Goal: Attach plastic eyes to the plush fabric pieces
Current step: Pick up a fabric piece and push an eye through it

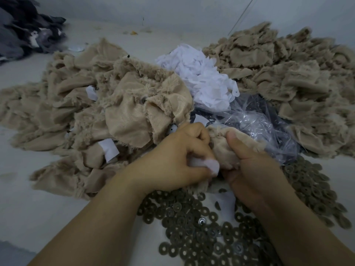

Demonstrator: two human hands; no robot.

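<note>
Both hands meet at the middle of the head view around one tan plush fabric piece [222,148]. My left hand [172,162] has its fingers curled over the piece's left edge and also holds a small white scrap [212,167]. My right hand [251,167] grips the piece from the right with the thumb pressed on top. A plastic eye is not plainly visible between the fingers. Dark round washers [211,233] lie scattered below the hands. A clear plastic bag [255,121] with dark small parts sits just behind the hands.
A heap of tan plush pieces [119,104] spreads on the left, another tan heap [288,79] on the right. White fabric scraps [201,77] are piled between them. Dark grey fabric [28,29] lies at the far left corner. The pale table surface [28,198] shows at lower left.
</note>
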